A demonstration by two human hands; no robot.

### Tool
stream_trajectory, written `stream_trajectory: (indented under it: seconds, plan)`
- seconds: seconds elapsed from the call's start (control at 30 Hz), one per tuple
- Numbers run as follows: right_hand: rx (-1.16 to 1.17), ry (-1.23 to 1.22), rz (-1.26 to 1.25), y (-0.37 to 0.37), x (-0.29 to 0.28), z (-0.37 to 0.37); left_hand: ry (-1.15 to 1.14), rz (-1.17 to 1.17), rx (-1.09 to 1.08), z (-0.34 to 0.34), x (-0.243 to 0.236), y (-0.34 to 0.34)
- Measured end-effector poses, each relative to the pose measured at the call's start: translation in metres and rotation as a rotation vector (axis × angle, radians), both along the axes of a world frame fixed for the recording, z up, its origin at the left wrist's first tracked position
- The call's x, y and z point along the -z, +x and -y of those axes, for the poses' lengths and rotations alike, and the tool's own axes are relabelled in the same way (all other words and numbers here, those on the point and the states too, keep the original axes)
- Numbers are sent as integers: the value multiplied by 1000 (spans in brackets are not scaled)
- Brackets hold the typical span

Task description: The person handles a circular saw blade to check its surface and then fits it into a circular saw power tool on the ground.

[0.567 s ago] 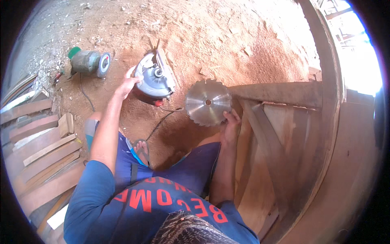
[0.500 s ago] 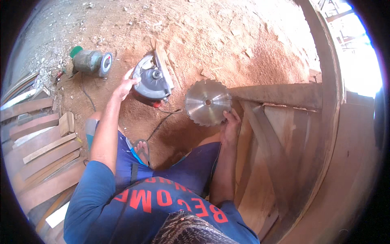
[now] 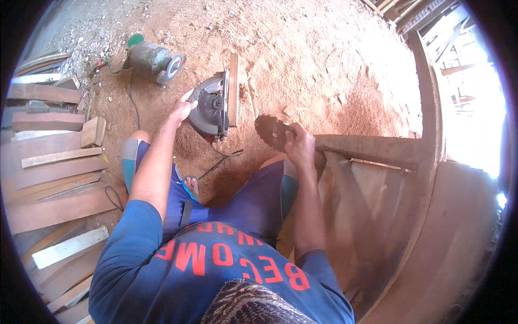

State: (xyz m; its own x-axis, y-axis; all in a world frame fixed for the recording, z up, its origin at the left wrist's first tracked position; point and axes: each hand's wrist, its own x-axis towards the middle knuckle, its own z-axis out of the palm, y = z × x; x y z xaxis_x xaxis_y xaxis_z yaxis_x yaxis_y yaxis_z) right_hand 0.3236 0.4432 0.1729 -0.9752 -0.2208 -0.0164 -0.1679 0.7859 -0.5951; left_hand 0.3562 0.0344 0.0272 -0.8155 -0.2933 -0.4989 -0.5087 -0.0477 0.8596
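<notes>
A dark circular saw stands on the sawdust-covered ground with its round housing facing up, and no blade shows on it. A straight wooden strip runs along its right side. My left hand grips the saw's left edge, fingers partly hidden behind the housing. To the right of the saw, my right hand pinches a round toothed saw blade near its right edge. The blade is tilted, looks dark, and is held apart from the saw.
A grey-green motor with a disc lies at upper left, its cord trailing down. Stacked boards line the left side. A wooden frame with a crossbeam stands close on the right. The saw's cord loops between my legs.
The blade has turned from a bright, nearly face-on view to a dark, tilted one, and my right hand now covers its right part. The saw has been turned more upright and shifted slightly right.
</notes>
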Motion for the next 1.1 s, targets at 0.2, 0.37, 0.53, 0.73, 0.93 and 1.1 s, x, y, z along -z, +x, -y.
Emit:
stream_trajectory:
  seconds: [0.2, 0.37, 0.53, 0.73, 0.93, 1.1]
  plan:
    - [-338, 400, -366, -11, -48, 51, -46, -3, -90, 8, -1, -5]
    - [-262, 400, -434, -20, -52, 64, -45, 9, -110, 13, 6, -2]
    - [-296, 450, -439, -31, -48, 72, -145, 48, -86, 14, 2, 4]
    - [-407, 473, -233, -45, -29, 80, -109, -23, -40, 24, 17, 9]
    - [-341, 410, -83, -56, 0, 77, -27, -2, -52, 17, 27, 6]
    - [-211, 212, 64, -50, 7, 92, 12, 5, -91, 23, 28, 7]
